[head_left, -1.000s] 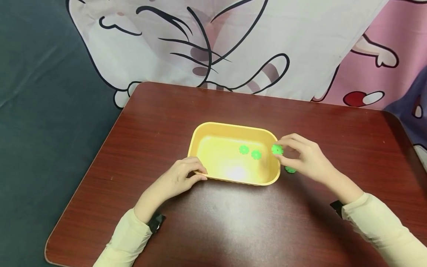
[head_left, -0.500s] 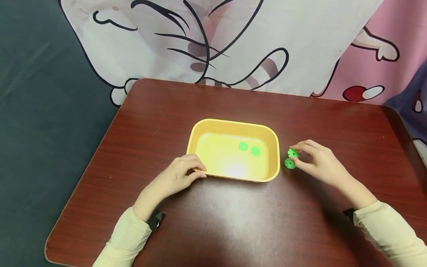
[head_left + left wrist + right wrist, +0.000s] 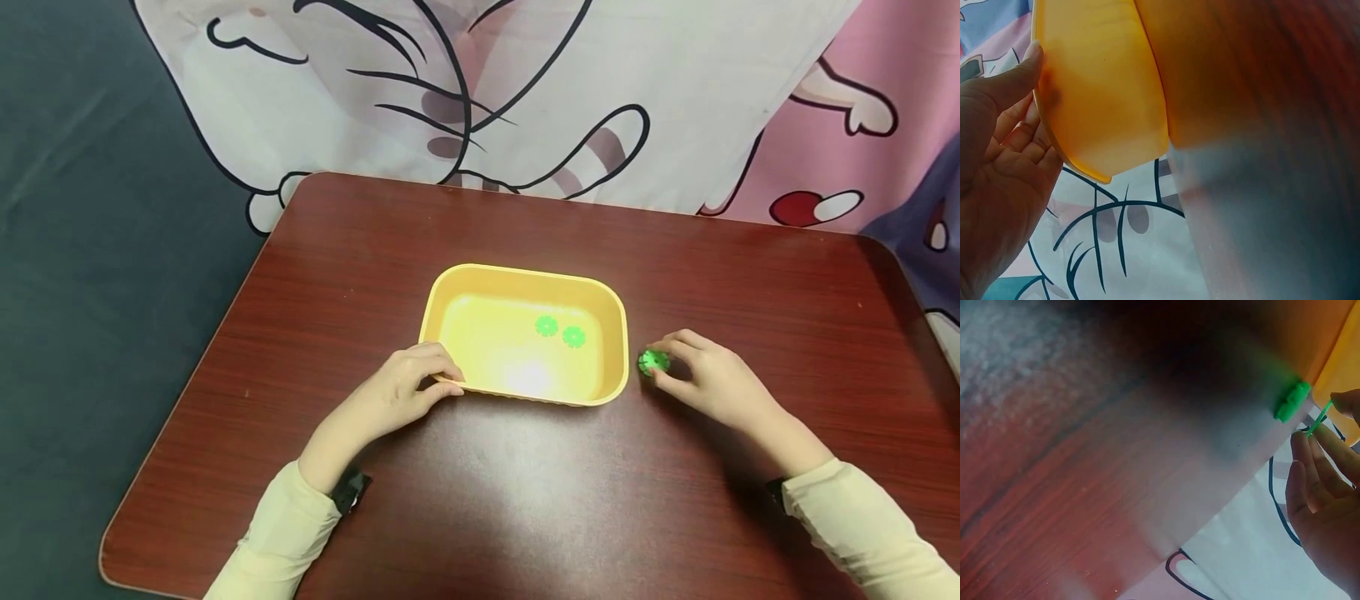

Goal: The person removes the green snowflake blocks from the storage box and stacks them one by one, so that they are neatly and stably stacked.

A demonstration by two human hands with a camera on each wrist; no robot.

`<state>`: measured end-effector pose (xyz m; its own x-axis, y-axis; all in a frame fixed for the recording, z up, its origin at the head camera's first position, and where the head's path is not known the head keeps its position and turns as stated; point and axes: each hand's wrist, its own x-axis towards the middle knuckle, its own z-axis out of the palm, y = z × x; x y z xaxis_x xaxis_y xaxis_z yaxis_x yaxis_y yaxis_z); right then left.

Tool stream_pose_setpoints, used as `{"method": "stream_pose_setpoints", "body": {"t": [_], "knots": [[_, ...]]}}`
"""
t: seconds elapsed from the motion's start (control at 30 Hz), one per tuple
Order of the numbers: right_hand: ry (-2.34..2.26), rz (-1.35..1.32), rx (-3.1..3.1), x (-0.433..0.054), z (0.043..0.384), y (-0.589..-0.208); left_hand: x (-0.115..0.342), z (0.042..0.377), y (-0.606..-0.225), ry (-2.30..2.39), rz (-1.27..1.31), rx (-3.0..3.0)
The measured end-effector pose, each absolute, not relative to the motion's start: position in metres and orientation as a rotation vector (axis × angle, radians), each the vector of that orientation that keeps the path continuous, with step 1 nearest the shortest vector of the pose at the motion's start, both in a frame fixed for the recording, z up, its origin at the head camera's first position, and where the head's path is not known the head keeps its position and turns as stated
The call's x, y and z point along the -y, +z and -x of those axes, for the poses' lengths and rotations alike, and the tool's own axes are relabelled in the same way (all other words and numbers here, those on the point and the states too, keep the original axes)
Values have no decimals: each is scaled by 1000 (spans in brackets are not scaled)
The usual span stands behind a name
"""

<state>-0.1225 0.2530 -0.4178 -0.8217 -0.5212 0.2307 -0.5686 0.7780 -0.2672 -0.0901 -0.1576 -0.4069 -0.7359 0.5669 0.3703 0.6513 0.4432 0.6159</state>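
1. The yellow tub (image 3: 480, 333) sits near the middle of the brown table (image 3: 525, 508), well apart from the table's left, far and right edges; wood extends on every side of it.
2. The left hand (image 3: 393, 396) grips the tub's rim at its near-left corner, thumb on the outside and fingers over the top.
3. The right hand (image 3: 716, 379) pinches a held green disc (image 3: 1320, 419) between thumb and fingertips, just beyond the tub's right side. A thicker green piece (image 3: 1292, 402) lies on the table there, and the right wrist view shows a narrow gap between the two.
4. Inside the tub, toward its right end, the first loose disc (image 3: 546, 326) and the second loose disc (image 3: 573, 337) lie flat and near each other.
5. The printed cloth (image 3: 705, 100) behind the far edge carries cartoon drawings — black whisker lines, a striped tail, a red-and-white oval. The dark wristband (image 3: 349, 493) has a pale mark too small to read.
6. One second ago the right hand held its disc at the tub's right rim; half a second ago, beside the green piece. Now the two overlap in the head view — the left hand's grip and both loose discs are unchanged.
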Motion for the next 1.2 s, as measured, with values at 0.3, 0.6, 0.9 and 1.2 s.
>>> {"method": "stream_pose_setpoints", "body": {"t": [0.3, 0.6, 0.9, 1.2], "knots": [[443, -846, 2832, -252, 122, -422, 157, 91, -408, -1170, 1100, 2550], [405, -818, 2837, -251, 124, -423, 157, 90, -407, -1184, 1096, 2555], [375, -842, 2839, -251, 126, -427, 158, 90, -406, -1192, 1079, 2581], [379, -810, 2842, -250, 124, -424, 158, 91, -407, -1188, 1086, 2574]]}}
